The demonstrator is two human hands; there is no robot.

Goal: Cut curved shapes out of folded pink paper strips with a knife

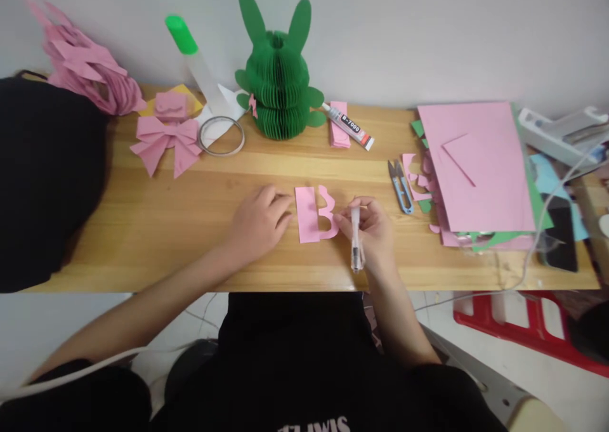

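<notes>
A small pink paper rectangle (307,214) lies on the wooden table (162,229) with a curvy pink cut-out (328,214) against its right edge. My left hand (259,221) rests beside the rectangle, fingertips curled at its left edge. My right hand (373,229) is closed round a clear pen (356,242), its fingers touching the cut-out's right side.
Blue thread snips (401,186) and a stack of pink and green paper (476,165) lie at the right. At the back stand a green honeycomb paper rabbit (280,83), a glue tube (349,126), a tape ring (221,135), a pink bow (164,141). A black mass (42,178) fills the left.
</notes>
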